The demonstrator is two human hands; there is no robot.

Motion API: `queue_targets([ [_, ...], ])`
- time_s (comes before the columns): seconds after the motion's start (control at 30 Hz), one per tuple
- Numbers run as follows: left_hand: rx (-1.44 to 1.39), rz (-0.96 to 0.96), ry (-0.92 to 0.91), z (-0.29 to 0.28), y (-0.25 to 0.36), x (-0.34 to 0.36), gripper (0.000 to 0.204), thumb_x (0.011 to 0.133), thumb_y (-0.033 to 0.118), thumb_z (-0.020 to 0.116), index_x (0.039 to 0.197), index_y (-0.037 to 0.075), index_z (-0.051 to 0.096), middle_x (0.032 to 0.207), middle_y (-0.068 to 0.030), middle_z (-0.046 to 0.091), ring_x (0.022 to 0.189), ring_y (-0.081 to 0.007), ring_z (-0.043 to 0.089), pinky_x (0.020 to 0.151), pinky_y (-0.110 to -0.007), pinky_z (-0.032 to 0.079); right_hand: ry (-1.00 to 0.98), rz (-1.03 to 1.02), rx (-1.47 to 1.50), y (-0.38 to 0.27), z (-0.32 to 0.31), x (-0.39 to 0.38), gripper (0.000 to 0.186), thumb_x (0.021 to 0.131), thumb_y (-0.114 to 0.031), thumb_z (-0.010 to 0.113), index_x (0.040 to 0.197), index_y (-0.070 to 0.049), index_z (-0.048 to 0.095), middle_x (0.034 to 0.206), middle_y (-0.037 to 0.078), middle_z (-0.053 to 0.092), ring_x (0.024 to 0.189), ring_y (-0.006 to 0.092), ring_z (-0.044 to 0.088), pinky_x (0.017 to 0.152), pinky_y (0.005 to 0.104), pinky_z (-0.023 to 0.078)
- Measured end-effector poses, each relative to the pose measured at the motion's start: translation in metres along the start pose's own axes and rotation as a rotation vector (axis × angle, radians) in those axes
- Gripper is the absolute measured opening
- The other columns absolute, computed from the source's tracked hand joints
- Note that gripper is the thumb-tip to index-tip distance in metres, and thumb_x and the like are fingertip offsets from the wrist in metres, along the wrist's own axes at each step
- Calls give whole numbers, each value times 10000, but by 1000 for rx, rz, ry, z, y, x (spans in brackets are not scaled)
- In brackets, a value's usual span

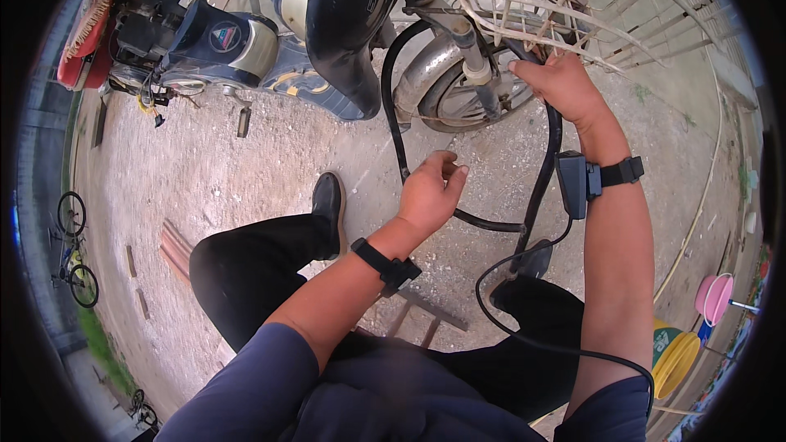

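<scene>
A long black rubber tube (544,164), which looks like an inner tube, hangs in a loop in front of an electric scooter's front wheel (449,86). My right hand (565,90) is closed round its upper right part, just below the white wire basket (557,8). Lower and to the left, my left hand (432,192) has curled fingers where the tube passes behind the palm; its grip is partly hidden. Beyond the loop, the wheel sits under a worn metal fender (417,74).
The dark blue scooter body (327,33) stretches to the far left, ending in a red seat (86,33). A small wooden frame (422,315) lies near my legs. At right are a yellow-green bucket (675,358) and a pink bucket (714,299). A bicycle (72,250) stands far left.
</scene>
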State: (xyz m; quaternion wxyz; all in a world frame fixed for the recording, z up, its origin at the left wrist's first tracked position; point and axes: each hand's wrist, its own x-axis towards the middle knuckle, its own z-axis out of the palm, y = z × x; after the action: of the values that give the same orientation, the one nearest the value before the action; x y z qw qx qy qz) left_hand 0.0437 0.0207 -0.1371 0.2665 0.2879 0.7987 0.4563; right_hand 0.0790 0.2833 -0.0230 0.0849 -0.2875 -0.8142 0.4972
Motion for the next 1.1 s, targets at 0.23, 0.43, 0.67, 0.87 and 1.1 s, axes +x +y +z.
queue_targets([
  [0.23,184,-284,325,-30,-128,2,573,900,313,707,1265,-94,536,1259,-300,599,1137,-402,608,958,-432,492,-30,-9,107,15,1,13,437,787,-339,805,540,-71,565,514,12,525,458,100,467,470,271,352],
  [0.43,-157,-543,192,-34,-140,13,793,941,380,675,1483,-84,329,1469,-293,452,1350,-364,476,1097,-389,388,-26,5,73,11,-1,11,471,783,-364,813,511,-92,541,507,0,501,466,99,456,474,284,344],
  [0.67,-389,-642,87,-21,-135,36,812,992,379,593,1557,-38,185,1569,-263,326,1444,-363,341,1152,-437,307,5,-118,-99,24,15,21,514,867,-381,769,1192,-5,639,763,-13,608,662,96,477,606,264,415],
  [0.87,-545,-724,-39,-20,-143,41,779,1000,375,580,1577,27,189,1548,-212,379,1447,-329,342,1130,-485,306,145,-312,-65,34,27,17,517,924,-424,727,1148,35,648,720,-22,571,630,48,447,569,224,367],
  [1.1,-609,-736,-65,-21,-144,47,743,1003,321,580,1578,43,200,1532,-149,415,1398,-290,392,1118,-514,310,229,12,-51,58,29,-24,409,969,-371,673,1199,-33,658,782,-32,603,711,63,512,653,232,438],
])
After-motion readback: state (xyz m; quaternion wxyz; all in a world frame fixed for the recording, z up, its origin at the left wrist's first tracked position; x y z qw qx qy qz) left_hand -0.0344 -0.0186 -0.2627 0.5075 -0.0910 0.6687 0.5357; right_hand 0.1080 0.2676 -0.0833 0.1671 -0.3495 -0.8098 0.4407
